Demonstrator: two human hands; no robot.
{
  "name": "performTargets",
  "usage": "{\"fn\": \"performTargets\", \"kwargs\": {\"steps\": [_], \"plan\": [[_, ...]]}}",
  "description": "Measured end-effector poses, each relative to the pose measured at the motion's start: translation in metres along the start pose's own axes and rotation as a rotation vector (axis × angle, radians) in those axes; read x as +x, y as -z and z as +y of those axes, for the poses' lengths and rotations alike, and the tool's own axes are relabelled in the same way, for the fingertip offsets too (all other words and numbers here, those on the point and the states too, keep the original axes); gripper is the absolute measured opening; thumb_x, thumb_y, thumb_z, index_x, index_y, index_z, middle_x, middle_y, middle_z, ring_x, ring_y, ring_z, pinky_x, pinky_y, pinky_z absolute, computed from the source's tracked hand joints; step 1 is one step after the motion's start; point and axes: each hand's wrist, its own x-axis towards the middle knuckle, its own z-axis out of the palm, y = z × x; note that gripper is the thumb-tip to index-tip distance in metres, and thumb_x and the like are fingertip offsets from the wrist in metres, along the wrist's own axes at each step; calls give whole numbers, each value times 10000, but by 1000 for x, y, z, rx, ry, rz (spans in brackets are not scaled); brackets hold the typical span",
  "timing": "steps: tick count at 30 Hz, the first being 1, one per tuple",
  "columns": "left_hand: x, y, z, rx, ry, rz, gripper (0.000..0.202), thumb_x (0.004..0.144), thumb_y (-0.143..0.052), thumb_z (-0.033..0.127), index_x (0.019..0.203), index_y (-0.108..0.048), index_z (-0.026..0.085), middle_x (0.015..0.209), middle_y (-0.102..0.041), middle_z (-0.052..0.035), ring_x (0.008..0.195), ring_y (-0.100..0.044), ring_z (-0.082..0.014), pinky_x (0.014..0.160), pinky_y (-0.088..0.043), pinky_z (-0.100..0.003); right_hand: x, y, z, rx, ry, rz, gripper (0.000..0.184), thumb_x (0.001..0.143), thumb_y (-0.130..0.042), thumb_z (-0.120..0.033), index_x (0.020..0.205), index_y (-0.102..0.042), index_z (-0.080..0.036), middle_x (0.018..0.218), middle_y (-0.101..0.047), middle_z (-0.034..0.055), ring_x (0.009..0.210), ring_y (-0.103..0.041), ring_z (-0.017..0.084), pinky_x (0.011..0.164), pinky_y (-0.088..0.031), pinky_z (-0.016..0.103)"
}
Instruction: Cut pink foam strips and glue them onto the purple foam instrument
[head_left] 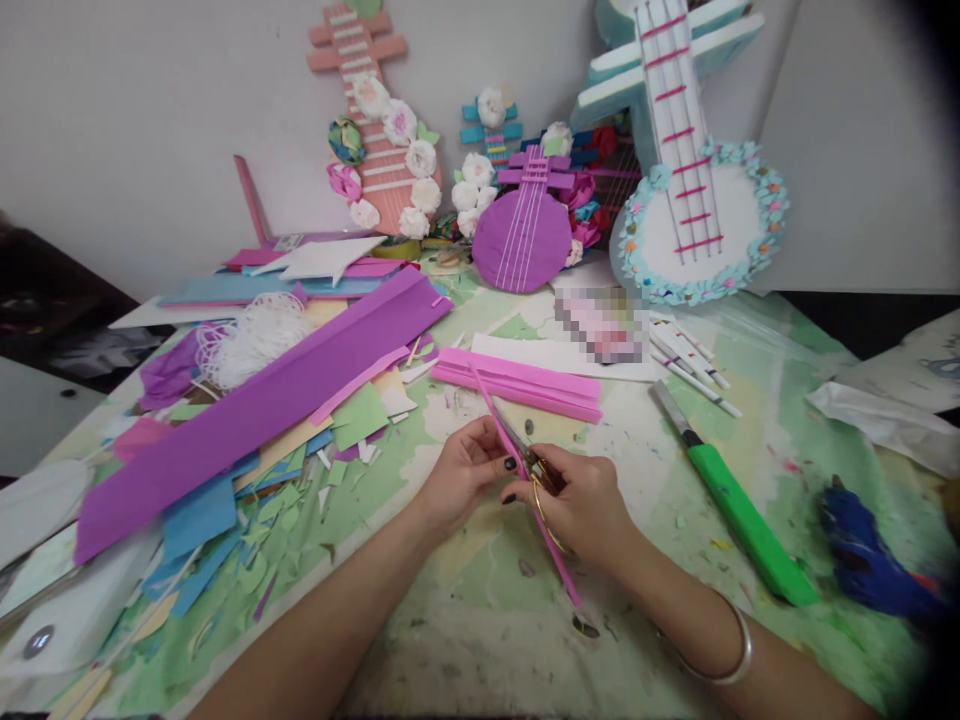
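Observation:
My left hand (466,472) pinches a thin pink paper strip (491,410) at the middle of the table. The strip runs from the pink folded paper (525,385) down past my wrist. My right hand (589,505) is wrapped round the gold handles of small scissors (534,470), whose blades sit on the strip just beside my left fingers. A silver bangle (727,660) is on my right wrist.
A green-handled craft knife (739,515) lies to the right. A long purple paper sheet (255,405) and several coloured scraps cover the left. Paper guitars (525,225) with flowers lean on the back wall. A blue object (862,560) lies at far right beside white rolled sticks (690,360).

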Motion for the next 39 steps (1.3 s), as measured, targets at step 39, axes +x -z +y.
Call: {"fn": "performTargets", "kwargs": {"steps": [39], "plan": [[1,0,9,126,-141,113,200,682,-759,239,746,-604,130,682,-591,1,646,-556,-108,657,-446,-243,1,-5,-1,290,-188,-104,30,679,-564,-190,658,-558,-170,478,-377,-72,448,-324,62,464,-278,200]]}}
